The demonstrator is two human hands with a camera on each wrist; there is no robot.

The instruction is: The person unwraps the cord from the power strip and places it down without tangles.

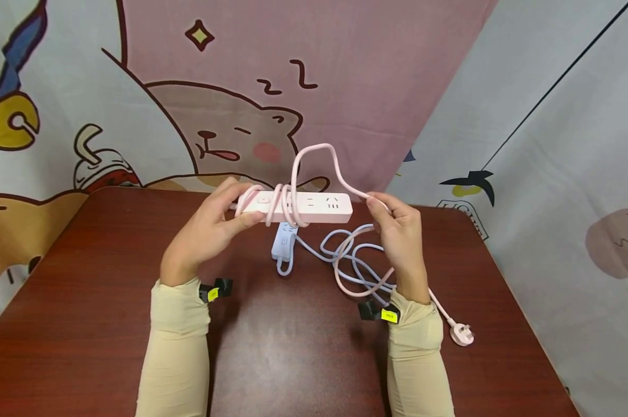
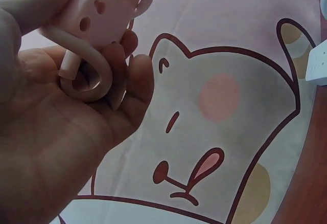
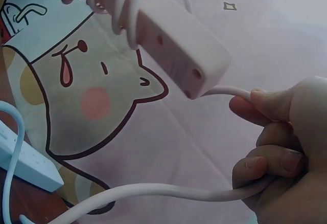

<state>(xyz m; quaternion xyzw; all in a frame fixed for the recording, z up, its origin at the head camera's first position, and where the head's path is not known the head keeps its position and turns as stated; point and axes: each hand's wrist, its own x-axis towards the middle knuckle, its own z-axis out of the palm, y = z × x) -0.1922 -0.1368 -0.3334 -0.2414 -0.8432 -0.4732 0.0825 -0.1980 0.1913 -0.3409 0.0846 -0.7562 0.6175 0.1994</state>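
Observation:
A pink power strip (image 1: 324,208) is held up above the table, its own pink cord (image 1: 314,147) looped several times round its left part. My left hand (image 1: 210,223) grips the strip's left end, thumb in front; in the left wrist view its fingers (image 2: 138,86) curl behind that end, where the cord leaves it. My right hand (image 1: 400,234) pinches the cord to the right of the strip, with an arch of cord rising between. In the right wrist view the cord (image 3: 168,191) also runs down through the curled lower fingers (image 3: 276,165).
Behind the held strip a light blue power strip (image 1: 284,240) lies on the brown table (image 1: 288,359), its blue cord (image 1: 314,250) tangled with the pink one to the right. A pink plug (image 1: 462,334) rests at the table's right. A cartoon-printed cloth (image 1: 366,87) hangs behind.

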